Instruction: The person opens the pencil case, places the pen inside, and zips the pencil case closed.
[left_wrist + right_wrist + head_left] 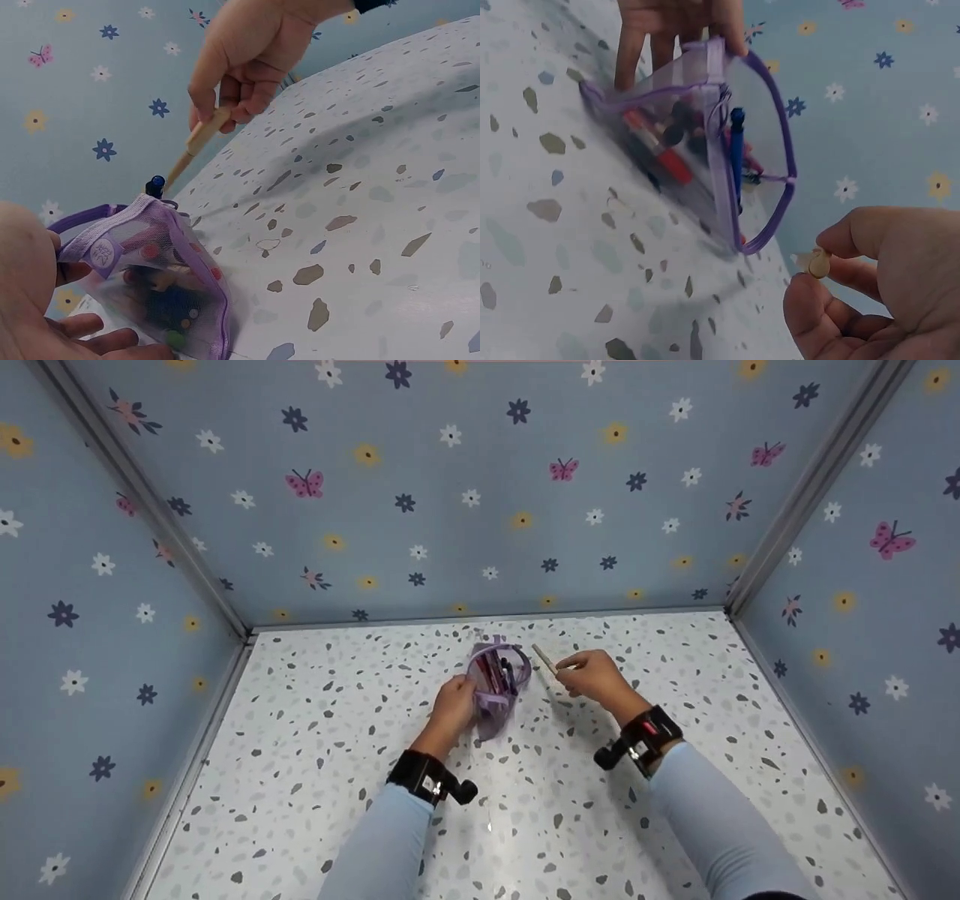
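Note:
A purple mesh pencil case (491, 721) with its zip mouth spread wide sits at the back middle of the table. My left hand (453, 706) grips its near left edge. Several pens and markers show inside, among them a red marker (676, 166) and a blue pen (737, 154) that pokes up at the mouth. My right hand (596, 679), just right of the case, pinches a slim beige pen (544, 658) between thumb and fingers. The pen is tilted, its far end close to the case's mouth. In the right wrist view the beige pen (819, 264) appears end-on.
The white speckled tabletop (330, 780) meets a blue flowered back panel (465, 532). Side panels, a left one (97, 660) and a right one (870, 637), stand along the table's edges. Each wrist wears a black camera strap.

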Available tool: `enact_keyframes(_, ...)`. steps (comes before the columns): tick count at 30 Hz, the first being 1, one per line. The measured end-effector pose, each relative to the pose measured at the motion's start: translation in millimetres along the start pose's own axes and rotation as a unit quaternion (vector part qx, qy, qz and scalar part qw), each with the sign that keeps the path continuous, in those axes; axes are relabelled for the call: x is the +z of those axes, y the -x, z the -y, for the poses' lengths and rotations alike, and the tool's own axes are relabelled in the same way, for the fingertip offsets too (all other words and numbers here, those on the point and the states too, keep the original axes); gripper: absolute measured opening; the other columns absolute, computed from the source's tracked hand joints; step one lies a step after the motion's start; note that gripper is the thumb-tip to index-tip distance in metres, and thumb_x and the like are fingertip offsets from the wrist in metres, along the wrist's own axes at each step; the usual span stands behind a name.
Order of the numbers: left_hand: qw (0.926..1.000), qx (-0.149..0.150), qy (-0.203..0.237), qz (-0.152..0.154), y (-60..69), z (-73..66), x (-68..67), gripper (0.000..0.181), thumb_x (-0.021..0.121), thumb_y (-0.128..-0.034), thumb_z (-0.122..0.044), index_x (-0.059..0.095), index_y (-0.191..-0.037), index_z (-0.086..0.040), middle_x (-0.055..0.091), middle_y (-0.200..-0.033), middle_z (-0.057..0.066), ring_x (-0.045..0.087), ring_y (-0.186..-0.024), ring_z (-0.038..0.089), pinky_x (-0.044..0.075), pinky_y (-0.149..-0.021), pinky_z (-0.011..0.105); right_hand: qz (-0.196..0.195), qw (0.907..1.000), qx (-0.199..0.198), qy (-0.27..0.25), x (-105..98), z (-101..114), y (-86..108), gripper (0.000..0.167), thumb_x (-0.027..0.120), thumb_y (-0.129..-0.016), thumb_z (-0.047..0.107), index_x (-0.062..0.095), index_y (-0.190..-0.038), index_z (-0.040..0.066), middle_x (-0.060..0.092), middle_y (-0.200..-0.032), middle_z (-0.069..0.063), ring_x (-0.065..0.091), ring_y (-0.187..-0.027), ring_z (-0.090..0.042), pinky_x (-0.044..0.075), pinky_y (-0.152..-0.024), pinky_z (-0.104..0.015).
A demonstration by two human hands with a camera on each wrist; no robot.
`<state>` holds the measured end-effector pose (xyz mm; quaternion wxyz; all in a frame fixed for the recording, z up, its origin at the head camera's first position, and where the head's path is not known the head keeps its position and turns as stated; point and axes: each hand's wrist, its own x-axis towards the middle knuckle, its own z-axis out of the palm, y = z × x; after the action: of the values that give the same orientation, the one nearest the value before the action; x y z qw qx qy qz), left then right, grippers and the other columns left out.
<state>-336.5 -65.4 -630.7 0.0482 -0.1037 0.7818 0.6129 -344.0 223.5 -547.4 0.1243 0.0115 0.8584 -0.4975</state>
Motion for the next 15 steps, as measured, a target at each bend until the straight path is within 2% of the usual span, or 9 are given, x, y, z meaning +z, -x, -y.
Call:
enact_keyframes(1,1.0,-0.002,0.002,0.0,3.6,-3.8,-0.4,0.041,0.049,-0.1182,-0.037,0.077,-0.126,-0.008,0.074,-0.119,0.015,0.067,-0.11,0.028,0.057,-0.098,0.044,0.01,0.9999,-0.003,-0.009,0,4,2.7,0.037,0.073,-0.103,0.019,0.081,-0.135,0.003,0.08,-0.123,-0.026,0.08,-0.11,-0.042,0.069,-0.095,-0.047)
enact_keyframes(4,0.9999,0.008,-0.007,0.0,1.3,-2.6,-0.4,0.041,0.05,-0.1178,-0.036,0.077,-0.128,-0.006,0.075,-0.125,0.016,0.066,-0.117,0.028,0.055,-0.107,0.045,0.04,0.9985,-0.006,-0.037,4,16,7.4,0.034,0.074,-0.103,0.017,0.082,-0.133,0.002,0.08,-0.122,-0.023,0.08,-0.107,-0.035,0.069,-0.094,-0.043)
enact_keyframes(6,0.9998,0.015,-0.013,-0.001,-0.6,-1.2,0.3,0.04,0.05,-0.1171,-0.037,0.077,-0.122,-0.008,0.075,-0.123,0.014,0.066,-0.117,0.026,0.055,-0.107,0.045,0.054,0.9974,-0.007,-0.047,11,22,7.5,0.033,0.075,-0.104,0.016,0.082,-0.133,0.001,0.08,-0.122,-0.021,0.079,-0.105,-0.032,0.069,-0.091,-0.039)
enact_keyframes(8,0.9995,0.027,-0.015,-0.003,-0.7,-0.5,1.4,0.037,0.052,-0.1166,-0.038,0.076,-0.112,-0.01,0.074,-0.114,0.012,0.066,-0.109,0.024,0.055,-0.101,0.042,0.064,0.9964,-0.008,-0.055,20,27,6.3,0.032,0.075,-0.105,0.015,0.082,-0.132,0.0,0.081,-0.122,-0.022,0.08,-0.106,-0.033,0.069,-0.089,-0.036)
enact_keyframes(11,0.9997,0.023,0.004,0.0,16.7,-17.5,0.9,0.038,0.051,-0.1176,-0.036,0.073,-0.106,-0.008,0.071,-0.107,0.013,0.064,-0.104,0.025,0.053,-0.097,0.042,0.064,0.9967,-0.018,-0.047,35,31,1.9,0.03,0.077,-0.105,0.016,0.082,-0.131,0.001,0.082,-0.119,-0.019,0.081,-0.106,-0.035,0.069,-0.09,-0.039)
enact_keyframes(13,0.9997,0.021,0.015,-0.002,28.6,-28.3,1.2,0.039,0.05,-0.1187,-0.034,0.072,-0.108,-0.004,0.069,-0.105,0.014,0.063,-0.101,0.026,0.052,-0.095,0.041,0.059,0.9973,-0.032,-0.029,45,32,-1.9,0.028,0.079,-0.105,0.018,0.084,-0.128,0.002,0.084,-0.115,-0.017,0.082,-0.103,-0.034,0.069,-0.091,-0.042)
enact_keyframes(15,0.9997,0.015,0.02,-0.004,39.2,-39.3,2.1,0.042,0.047,-0.1206,-0.033,0.072,-0.115,0.0,0.07,-0.109,0.016,0.064,-0.104,0.027,0.052,-0.098,0.041,0.053,0.9971,-0.054,0.007,55,34,-5.1,0.025,0.08,-0.106,0.02,0.086,-0.124,0.004,0.085,-0.111,-0.014,0.082,-0.102,-0.036,0.068,-0.089,-0.04)
